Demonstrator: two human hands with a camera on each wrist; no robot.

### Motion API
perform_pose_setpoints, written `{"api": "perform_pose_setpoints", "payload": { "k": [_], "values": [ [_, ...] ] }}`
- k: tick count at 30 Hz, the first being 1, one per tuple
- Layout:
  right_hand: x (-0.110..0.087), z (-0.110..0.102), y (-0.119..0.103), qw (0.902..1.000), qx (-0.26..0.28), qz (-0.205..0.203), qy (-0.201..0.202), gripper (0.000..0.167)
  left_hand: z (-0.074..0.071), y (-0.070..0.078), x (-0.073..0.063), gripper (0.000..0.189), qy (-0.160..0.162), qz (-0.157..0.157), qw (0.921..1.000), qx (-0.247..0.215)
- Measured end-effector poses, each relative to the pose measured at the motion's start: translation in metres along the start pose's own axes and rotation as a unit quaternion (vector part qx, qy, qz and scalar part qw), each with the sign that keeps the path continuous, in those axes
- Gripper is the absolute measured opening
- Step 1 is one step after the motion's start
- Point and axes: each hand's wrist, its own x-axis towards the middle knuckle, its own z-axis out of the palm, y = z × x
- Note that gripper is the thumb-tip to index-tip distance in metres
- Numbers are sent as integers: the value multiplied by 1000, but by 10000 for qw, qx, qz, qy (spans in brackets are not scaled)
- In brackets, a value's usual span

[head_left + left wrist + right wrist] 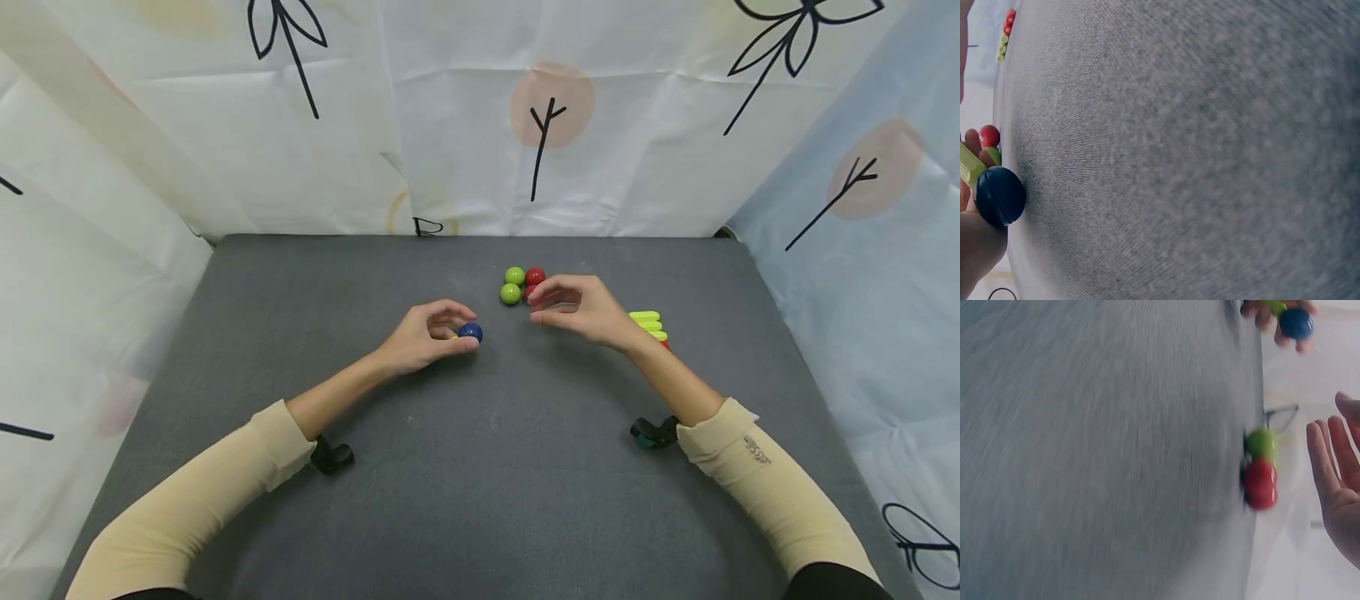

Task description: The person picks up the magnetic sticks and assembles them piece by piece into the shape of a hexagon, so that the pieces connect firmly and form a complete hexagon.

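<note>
My left hand (423, 339) pinches a dark blue ball (470, 332) left of the table's centre. In the left wrist view, a yellow-green stick (969, 164) meets this ball and lies within the fingers; whether the two are joined I cannot tell. My right hand (577, 307) holds nothing, its fingers extended and thumb apart in the right wrist view. Near its fingertips, in the head view, is a cluster of two green balls (510, 294) and two red balls (535, 276). The right fingers partly cover the nearer red ball.
Several yellow-green sticks (645, 317) lie beside the right forearm, which hides part of them; a bit of red (665, 343) shows there too. The grey table (480, 483) is bounded by white patterned cloth (465, 125) at the back and sides.
</note>
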Motion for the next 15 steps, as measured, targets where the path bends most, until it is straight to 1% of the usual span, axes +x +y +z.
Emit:
{"api": "perform_pose_setpoints", "payload": {
  "k": [4, 8, 11, 15],
  "values": [
    [-16, -28, 6, 9990, -227, 136, 357, 29, 0, 1, 0, 45, -64, 8, 9999, -158],
    [-34, -61, 14, 9947, -452, 544, 741, 29, 1, 2, 0, 41, -101, 102, 9998, -168],
    [-47, -85, 21, 9904, -677, 895, 810, 31, 1, 3, -1, 39, -94, 121, 9998, -131],
    [-62, -108, 34, 9830, -1008, 1348, 733, 36, 0, 3, -1, 36, -102, 177, 9997, -122]
  ]
}}
